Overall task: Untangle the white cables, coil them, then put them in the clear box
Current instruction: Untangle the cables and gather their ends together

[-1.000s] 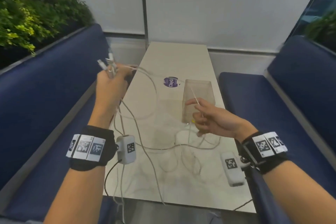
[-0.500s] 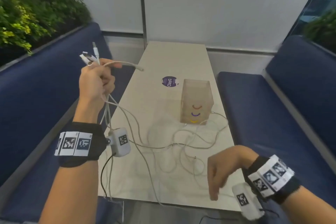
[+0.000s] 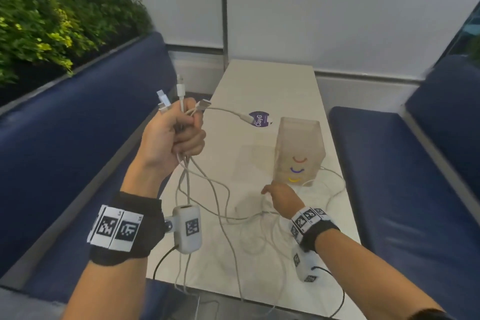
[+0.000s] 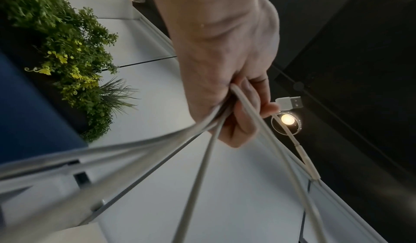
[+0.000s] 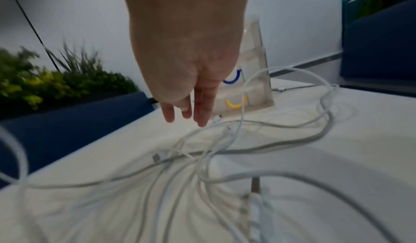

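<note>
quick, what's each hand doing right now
Left hand: closed, gripping the white cables near their plugs.
Right hand: open, holding nothing, fingers straight above the cables on the table.

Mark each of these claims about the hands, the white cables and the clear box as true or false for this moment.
1. The left hand grips a bundle of white cables raised above the pale table. True.
2. The right hand pinches a cable end. False: its fingers are straight, reaching over the loose cables, holding nothing.
3. The clear plastic box stands upright on the table. True.
4. Coiled cables already fill the box. False: only coloured arcs show on it; cables lie sprawled on the table.
</note>
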